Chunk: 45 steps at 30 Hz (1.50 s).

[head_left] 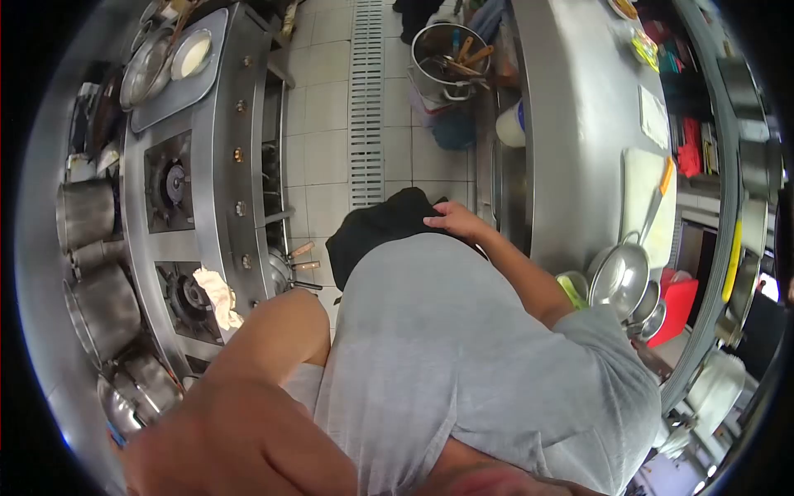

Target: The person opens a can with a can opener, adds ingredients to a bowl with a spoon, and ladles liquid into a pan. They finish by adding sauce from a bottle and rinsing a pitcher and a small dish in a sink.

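My right hand (pixel 453 220) is at the waist of my grey shirt (pixel 438 331), its fingers closed on the edge of a black cloth (pixel 385 225). The cloth bulges out in front of the shirt, and its lower part is hidden. On the other side, my left arm (pixel 269 343) is bent and raised close to the camera, large and blurred toward the bottom. The fingers of my left hand do not show.
Left, a stove (pixel 172 186) holds a pale cloth (pixel 217 296) and a tray (pixel 217 62) with pans. A steel counter (pixel 571 165) at right bears a cutting board (pixel 635 186), a knife (pixel 659 197) and bowls (pixel 620 277). Ahead, a pot (pixel 426 83) with utensils stands beside a floor drain (pixel 366 107).
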### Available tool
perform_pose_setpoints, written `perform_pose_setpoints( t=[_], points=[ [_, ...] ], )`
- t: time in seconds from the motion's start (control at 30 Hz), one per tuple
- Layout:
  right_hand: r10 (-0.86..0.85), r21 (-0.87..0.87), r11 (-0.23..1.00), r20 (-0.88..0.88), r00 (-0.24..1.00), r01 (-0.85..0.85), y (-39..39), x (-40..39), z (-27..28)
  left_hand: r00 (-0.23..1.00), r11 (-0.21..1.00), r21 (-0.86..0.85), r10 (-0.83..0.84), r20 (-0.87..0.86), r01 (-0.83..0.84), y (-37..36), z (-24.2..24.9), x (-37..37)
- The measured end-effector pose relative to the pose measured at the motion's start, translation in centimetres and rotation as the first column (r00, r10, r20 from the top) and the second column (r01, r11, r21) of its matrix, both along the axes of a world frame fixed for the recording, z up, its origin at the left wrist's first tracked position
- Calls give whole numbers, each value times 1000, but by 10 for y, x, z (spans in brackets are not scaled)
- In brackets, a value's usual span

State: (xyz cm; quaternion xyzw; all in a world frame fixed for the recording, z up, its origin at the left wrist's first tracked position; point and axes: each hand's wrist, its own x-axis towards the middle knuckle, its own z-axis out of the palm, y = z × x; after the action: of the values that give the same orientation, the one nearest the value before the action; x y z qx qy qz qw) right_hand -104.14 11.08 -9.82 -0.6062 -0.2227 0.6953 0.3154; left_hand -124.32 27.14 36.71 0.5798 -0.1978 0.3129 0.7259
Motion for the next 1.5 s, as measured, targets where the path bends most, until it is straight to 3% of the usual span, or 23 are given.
perform_pose_setpoints(
  t=[0.07, 0.17, 0.3, 0.4, 0.43, 0.5, 0.6, 0.63, 0.7, 0.77, 0.83, 0.87, 0.9, 0.97, 1.03, 1.13, 1.2, 1.27, 1.3, 1.37, 1.43, 1.47, 1.5],
  points=[
    [21, -36, 999, 1, 1000, -21, 20, 19, 2, 991, 995, -26, 103, 80, -101, 7, -1, 17],
    [32, -49, 998, 12, 999, -32, 41, 35, 16, 953, 991, -128, 66, 295, -29, 31, -10, 40],
    [221, -68, 975, 295, 929, -210, 67, 59, -28, 992, 1000, -17, 4, 123, -2, 72, 4, 31],
    [123, 51, 988, 329, 936, -148, 82, 75, -48, 974, 982, 147, -143, 178, 118, 107, 9, 40],
    [105, 52, 990, 340, 935, -130, 94, 70, -27, 963, 975, 169, -180, 201, 147, 116, 11, 39],
    [92, 53, 991, 369, 925, -119, 115, 75, 15, 959, 982, 127, -168, 227, 142, 131, 11, 31],
    [199, 15, 972, 481, 854, -234, 141, 92, -9, 950, 990, 8, -134, 283, 138, 142, 5, 20],
    [245, -5, 958, 528, 813, -286, 150, 90, 14, 937, 987, -40, -133, 323, 154, 144, 1, 18],
    [134, -62, 991, 273, 953, -121, 168, 95, 42, 863, 954, -77, -225, 452, 290, 163, -8, 14],
    [39, -66, 997, 91, 995, -34, 185, 109, 47, 846, 882, -14, -447, 290, 471, 184, -14, 0],
    [-127, 18, 989, -383, 915, 144, 204, 134, 36, 974, 971, -176, -128, 187, 162, 169, -54, 11],
    [-109, 89, 974, -628, 771, 210, 216, 141, 78, 995, 971, -239, 23, 98, 1, 161, -75, 17],
    [-24, 277, 903, -733, 680, 329, 227, 148, 105, 961, 942, -238, 194, -198, -239, 159, -97, 27],
    [-236, -4, 914, -819, 523, 406, 242, 157, 127, 616, 846, -116, 279, -737, -521, 153, -139, 50],
    [-121, 86, 968, -668, 734, 237, 263, 149, 121, 527, 807, -103, 278, -803, -582, 153, -212, 73],
    [325, 341, 907, -200, 924, -246, 291, 140, 110, 466, 719, -318, 8, -885, -617, 152, -273, 96],
    [551, 417, 724, 129, 824, -549, 307, 139, 111, 510, 630, -489, -167, -844, -603, 148, -304, 114],
    [660, 464, 412, 441, 608, -784, 326, 133, 118, 626, 481, -690, -317, -712, -541, 154, -339, 131],
    [433, 551, -71, 768, 472, -831, 331, 124, 109, 530, 331, -649, -384, -756, -685, 149, -331, 139],
    [323, 441, -108, 863, 388, -891, 346, 120, 154, 671, 270, -780, -401, -624, -564, 148, -335, 134],
    [260, 504, -179, 852, 454, -845, 340, 122, 132, 608, 200, -714, -404, -684, -671, 132, -346, 137],
    [228, 531, -215, 844, 486, -820, 336, 125, 120, 698, 140, -762, -325, -638, -632, 124, -348, 135],
    [205, 544, -228, 837, 507, -807, 336, 127, 119, 695, 123, -745, -288, -659, -655, 122, -341, 137]
  ],
)
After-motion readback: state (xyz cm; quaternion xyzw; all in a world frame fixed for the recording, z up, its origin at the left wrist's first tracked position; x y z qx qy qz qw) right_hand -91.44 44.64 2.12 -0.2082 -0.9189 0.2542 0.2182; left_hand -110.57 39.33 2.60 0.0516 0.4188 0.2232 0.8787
